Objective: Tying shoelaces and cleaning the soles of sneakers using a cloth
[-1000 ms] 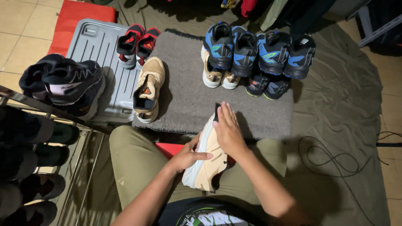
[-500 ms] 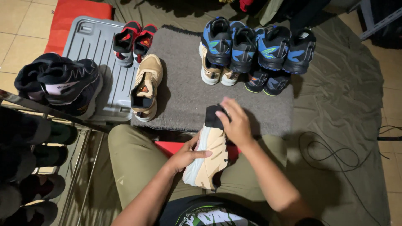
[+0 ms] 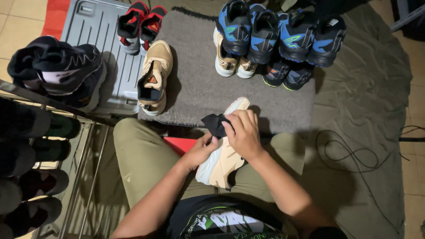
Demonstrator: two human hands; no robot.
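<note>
Person sits near edge, one shoe [image 3: 221, 157] on lap betw. both hands: left hand [image 3: 199, 150] on its left side, right hand [image 3: 242, 132] on top, w/ a cloth [image 3: 215, 124] at shoe's far end. Mat [image 3: 195, 88] lies just beyond knees. On mat, far left: single shoe [image 3: 155, 77]; far right: row of shoes [image 3: 276, 40]. Tray [image 3: 95, 35] left of mat, small pair [image 3: 139, 24] at its far edge. Rack [image 3: 48, 177] at near left, bulky pair [image 3: 57, 71] on top.
</note>
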